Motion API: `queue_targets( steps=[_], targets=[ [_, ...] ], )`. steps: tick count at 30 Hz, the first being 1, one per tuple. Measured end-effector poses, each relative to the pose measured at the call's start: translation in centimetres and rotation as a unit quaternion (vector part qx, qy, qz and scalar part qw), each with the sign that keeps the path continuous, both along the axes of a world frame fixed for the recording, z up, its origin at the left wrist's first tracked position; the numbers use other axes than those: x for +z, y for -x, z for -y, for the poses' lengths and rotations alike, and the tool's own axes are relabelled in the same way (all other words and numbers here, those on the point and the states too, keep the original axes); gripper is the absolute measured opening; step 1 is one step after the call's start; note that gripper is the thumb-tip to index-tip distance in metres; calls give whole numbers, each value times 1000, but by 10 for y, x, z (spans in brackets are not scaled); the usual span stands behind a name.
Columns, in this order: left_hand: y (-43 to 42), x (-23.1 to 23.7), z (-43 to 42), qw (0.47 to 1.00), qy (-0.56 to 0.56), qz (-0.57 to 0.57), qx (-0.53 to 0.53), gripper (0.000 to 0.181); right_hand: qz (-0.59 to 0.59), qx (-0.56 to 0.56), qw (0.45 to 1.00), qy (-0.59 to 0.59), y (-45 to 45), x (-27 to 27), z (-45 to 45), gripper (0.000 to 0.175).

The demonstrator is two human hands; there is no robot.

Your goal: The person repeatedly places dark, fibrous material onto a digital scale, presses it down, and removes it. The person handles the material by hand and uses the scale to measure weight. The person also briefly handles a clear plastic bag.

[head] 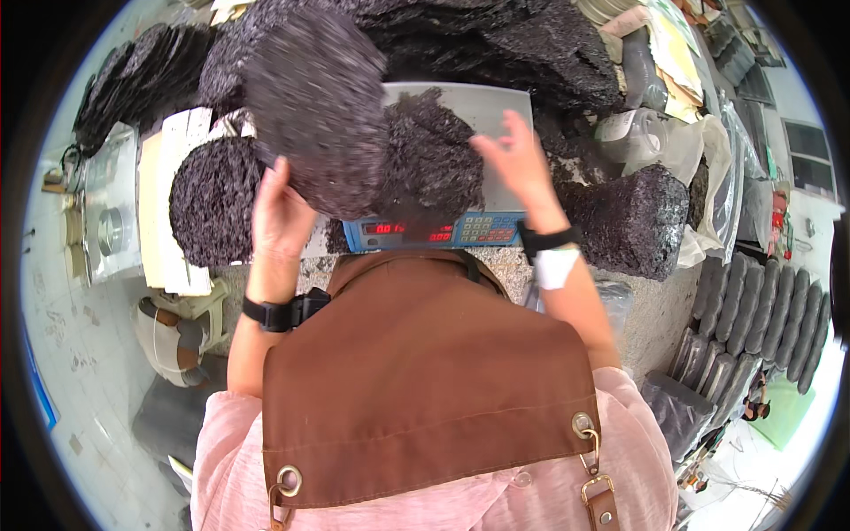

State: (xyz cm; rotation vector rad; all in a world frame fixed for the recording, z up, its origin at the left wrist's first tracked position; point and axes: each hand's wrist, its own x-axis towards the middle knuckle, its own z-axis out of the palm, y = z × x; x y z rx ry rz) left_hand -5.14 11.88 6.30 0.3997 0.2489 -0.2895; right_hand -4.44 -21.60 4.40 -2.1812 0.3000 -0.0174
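Observation:
My left hand [282,216] grips the lower edge of a large round sheet of dark dried seaweed [315,106], which is blurred and tilted. A smaller ragged piece of dried seaweed [431,159] is over the metal pan [505,99] of a blue digital scale [431,231]. Whether the two pieces touch, I cannot tell. My right hand [514,156] is over the right side of the pan, fingers apart, with nothing in it. The scale's red display is lit and partly covered by the ragged piece. A round stack of dried seaweed [216,202] sits left of my left hand.
A big heap of dried seaweed [498,40] lies behind the scale. To the right are a seaweed block [631,222] and a clear plastic jar [641,136]. Packed dark bundles [757,312] are piled farther right. A person [169,338] is at the lower left.

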Motion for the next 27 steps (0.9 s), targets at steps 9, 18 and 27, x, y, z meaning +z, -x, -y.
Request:
queue_targets(
  steps=[9,18,27],
  targets=[
    [14,-64,12,995,-68,-53,-57,37,16,42,998,51,6,-23,-62,68],
    [35,-12,-8,992,-126,12,16,38,161,5,960,-230,-40,55,44,64],
    [57,26,-11,980,-176,27,92,41,229,-200,943,-134,-195,34,180,60]
  ],
)
